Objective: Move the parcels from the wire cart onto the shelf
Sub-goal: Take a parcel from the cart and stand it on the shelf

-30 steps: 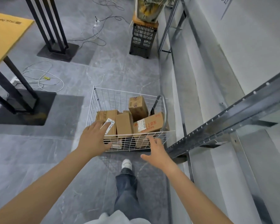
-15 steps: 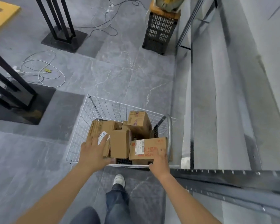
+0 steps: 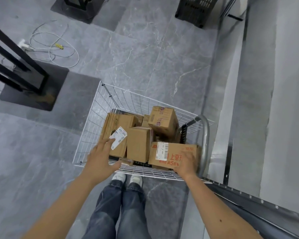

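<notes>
A white wire cart (image 3: 100,118) stands on the floor in front of me with several brown cardboard parcels inside. My left hand (image 3: 100,156) reaches over the near rim, fingers spread, fingertips at the white label of the left parcel (image 3: 117,125). My right hand (image 3: 186,162) lies on the right end of a parcel with red print and a barcode label (image 3: 169,152); I see no closed grip. An upright parcel (image 3: 138,144) stands between them, and a tilted one (image 3: 162,119) lies behind. The grey metal shelf (image 3: 248,83) runs along the right.
The cart's metal handle (image 3: 205,135) rises at its right side, close to the shelf. A perforated shelf rail (image 3: 248,197) crosses the lower right. A black stand base (image 3: 33,87) and loose cables (image 3: 53,47) lie at left, and a black crate (image 3: 195,9) stands at the top.
My view has tipped further down over the cart. My left hand has slid along the left parcel toward its label, and my right hand has moved up onto the red-printed parcel's right end.
</notes>
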`<state>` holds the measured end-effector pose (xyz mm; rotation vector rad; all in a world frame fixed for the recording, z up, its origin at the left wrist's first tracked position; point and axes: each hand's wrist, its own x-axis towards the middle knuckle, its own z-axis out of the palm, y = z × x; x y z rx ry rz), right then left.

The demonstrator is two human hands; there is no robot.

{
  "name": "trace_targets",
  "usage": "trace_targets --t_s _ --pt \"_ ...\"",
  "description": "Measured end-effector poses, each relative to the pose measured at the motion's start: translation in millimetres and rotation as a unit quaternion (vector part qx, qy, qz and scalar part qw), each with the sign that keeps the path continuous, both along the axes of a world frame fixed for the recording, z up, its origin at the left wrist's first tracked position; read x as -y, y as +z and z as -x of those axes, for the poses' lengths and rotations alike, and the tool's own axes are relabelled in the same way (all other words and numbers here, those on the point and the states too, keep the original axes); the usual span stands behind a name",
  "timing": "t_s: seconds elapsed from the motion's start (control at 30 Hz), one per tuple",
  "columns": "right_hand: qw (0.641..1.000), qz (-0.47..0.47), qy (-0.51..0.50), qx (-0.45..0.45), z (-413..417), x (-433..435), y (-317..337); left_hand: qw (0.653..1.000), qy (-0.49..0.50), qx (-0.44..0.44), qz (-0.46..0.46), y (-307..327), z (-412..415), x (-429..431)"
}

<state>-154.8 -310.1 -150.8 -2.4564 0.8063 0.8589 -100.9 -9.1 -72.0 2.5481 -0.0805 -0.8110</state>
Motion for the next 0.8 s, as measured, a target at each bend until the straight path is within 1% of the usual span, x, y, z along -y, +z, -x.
trace_targets --t_s 0.07,0.13,0.23,0.3,0.37,0.43,0.53,0.7,0.8 --pt "0.999 0.031 0.017 -0.023 -2.1 4.0 -11.6 0.999 0.000 0.003 0.038 -3.9 -4.5 2.2" --pt "0.994 0.066 0.056 -0.060 -6.5 10.5 -19.9 0.999 -0.011 0.009 0.053 -9.4 -9.2 3.8" --pt "0.974 0.120 0.140 -0.134 -16.2 16.1 -24.2 0.998 -0.023 0.018 0.052 -15.9 -18.1 4.4" --pt "0.958 0.147 0.181 -0.165 -21.3 17.6 -26.9 0.998 -0.022 0.028 0.050 -19.0 -23.2 3.4" --pt "0.939 0.188 0.228 -0.176 -25.1 21.8 -29.9 0.998 -0.024 0.038 0.050 -22.3 -25.7 2.3" --pt "0.912 0.226 0.284 -0.192 -25.8 26.3 -31.4 0.998 -0.026 0.034 0.050 -25.7 -24.9 1.1" --pt "0.875 0.259 0.351 -0.210 -21.5 29.9 -34.2 0.998 -0.037 0.026 0.044 -29.8 -20.6 1.9" --pt "0.863 0.254 0.391 -0.194 -23.1 26.3 -29.7 0.998 -0.032 0.013 0.049 -25.6 -10.6 5.1" --pt "0.864 0.237 0.408 -0.174 -26.5 22.3 -17.8 0.998 -0.045 -0.001 0.050 -17.9 -5.3 9.5"
